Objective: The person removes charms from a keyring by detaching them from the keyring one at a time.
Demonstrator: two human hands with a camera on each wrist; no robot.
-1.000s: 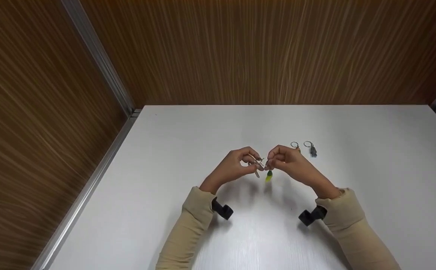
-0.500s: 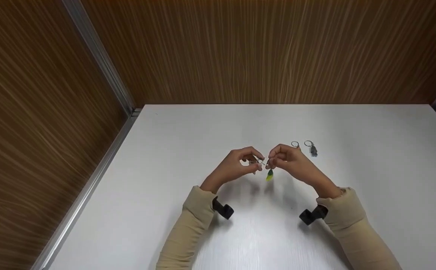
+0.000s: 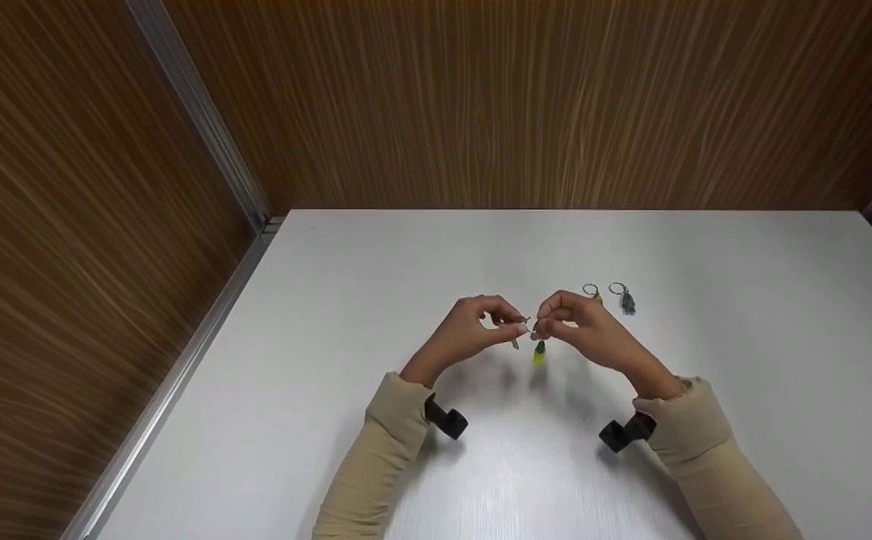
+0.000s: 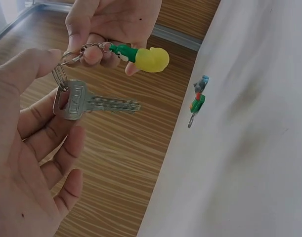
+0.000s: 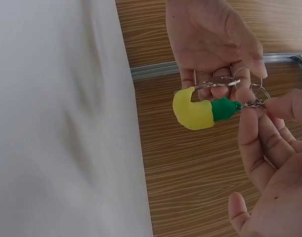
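Above the middle of the white table, both hands meet fingertip to fingertip. My left hand pinches the head of a silver key between thumb and fingers. A metal key ring passes through the key's head. My right hand pinches the ring's short chain, and a yellow and green charm hangs from it. The charm shows close up in the right wrist view, just below the key. Both sleeves are beige.
Two more key rings lie on the table just beyond my right hand: one partly hidden and one with a grey charm. They also show as small charms. Brown wood-grain walls close in the back and left, with a metal rail along the left edge.
Hardly anything: both hands stay together in the same spot, my left fingers shift slightly on the key, and the charm hangs in nearly the same place.
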